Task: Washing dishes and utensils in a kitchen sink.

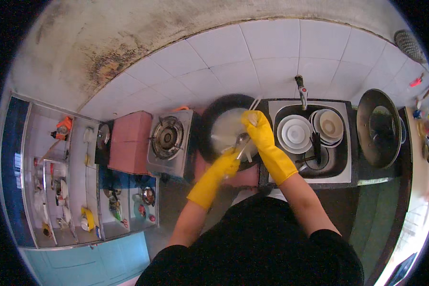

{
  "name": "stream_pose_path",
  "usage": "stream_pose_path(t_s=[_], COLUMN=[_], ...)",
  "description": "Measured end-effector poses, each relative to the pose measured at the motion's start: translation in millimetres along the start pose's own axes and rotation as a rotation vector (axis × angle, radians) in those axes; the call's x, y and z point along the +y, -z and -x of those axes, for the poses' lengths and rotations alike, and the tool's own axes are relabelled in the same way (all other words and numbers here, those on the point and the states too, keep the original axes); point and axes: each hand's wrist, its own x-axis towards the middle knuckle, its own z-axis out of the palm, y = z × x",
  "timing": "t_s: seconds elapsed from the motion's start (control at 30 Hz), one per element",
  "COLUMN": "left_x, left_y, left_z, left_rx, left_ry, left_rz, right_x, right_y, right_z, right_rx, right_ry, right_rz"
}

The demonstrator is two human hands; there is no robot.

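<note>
Both my hands wear yellow rubber gloves and are over a large dark wok [209, 125] that holds cloudy water [225, 123]. My left hand [229, 163] grips a bundle of metal spoons [242, 139], bowls pointing up and away from me. Just above and to the right, my right hand [254, 121] is curled near the spoons. Something pale shows at its fingers, too blurred to name. A pair of pale chopsticks [255, 103] sticks out beyond that hand at the wok's far rim; whether the hand holds them is hidden.
Right of the wok, a steel sink [346, 143] holds stacked white bowls [295, 133], more dishes [329, 123] and dark utensils [317, 148] under a faucet [302, 92]. Another wok [364, 136] leans farther right. To the left are a gas stove [168, 137], a pink box-like block [128, 141] and a shelf cabinet [84, 178].
</note>
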Motion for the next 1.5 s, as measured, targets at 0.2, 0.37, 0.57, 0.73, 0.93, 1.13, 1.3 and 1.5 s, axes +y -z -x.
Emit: stream_pose_path(t_s=[0.2,0.37,0.57,0.73,0.93,1.13,1.3,1.5], left_x=[-5.8,0.8,4.0,22.0,38.1,23.9,41.3,57.0], left_y=[9.0,-7.6,-17.8,-77.5,-109.0,-133.3,-146.0,-74.9], left_z=[12.1,22.5,3.3,9.1,-14.1,-37.4,-38.5,-33.1], left_rx=[-0.346,-0.200,0.167,0.166,-0.194,0.118,0.344,0.694], left_ry=[0.120,-0.702,-0.182,-0.276,-0.136,-0.337,-0.497,-0.421], left_rz=[0.251,-0.876,-0.148,-0.279,-0.229,-0.433,-0.921,-0.995], right_x=[29.3,35.1,54.5,27.1,51.9,93.8,116.1,61.4], right_y=[19.9,18.4,15.8,21.0,25.9,34.2,43.1,31.0], right_z=[-25.0,3.1,27.3,40.3,53.9,52.2,39.9,49.5], right_rx=[-0.021,-0.007,0.156,-0.104,-0.258,-0.159,-0.209,0.134], right_ry=[-0.195,-0.368,-0.237,-0.130,-0.459,-0.342,-0.103,-0.174], right_rz=[0.052,0.127,0.640,0.827,0.528,0.254,0.596,0.290])
